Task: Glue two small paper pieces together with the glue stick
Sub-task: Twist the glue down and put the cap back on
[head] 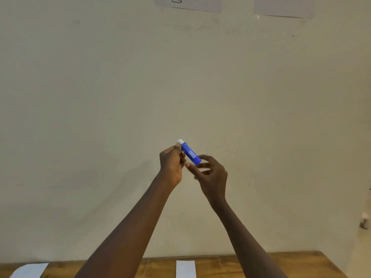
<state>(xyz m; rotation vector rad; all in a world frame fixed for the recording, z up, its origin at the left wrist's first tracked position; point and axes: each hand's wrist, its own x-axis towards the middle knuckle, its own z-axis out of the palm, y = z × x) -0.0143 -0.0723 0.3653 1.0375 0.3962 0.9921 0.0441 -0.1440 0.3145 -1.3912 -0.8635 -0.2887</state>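
Blue glue stick, white end up and to the left, is pinched by the left hand. The blurred right hand curls beside its lower end; whether it grips is unclear.

Plain cream wall above wooden table, two sheets pinned high.

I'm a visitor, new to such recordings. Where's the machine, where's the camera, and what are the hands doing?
No machine here: these are a person's two bare arms, filmed by one camera worn on the head, looking forward and down. The left hand grips a blue glue stick near its white end. The right hand is at the stick's blue end; blur hides whether it grips. On the wooden table below lie the middle paper piece and the left paper piece, both white.
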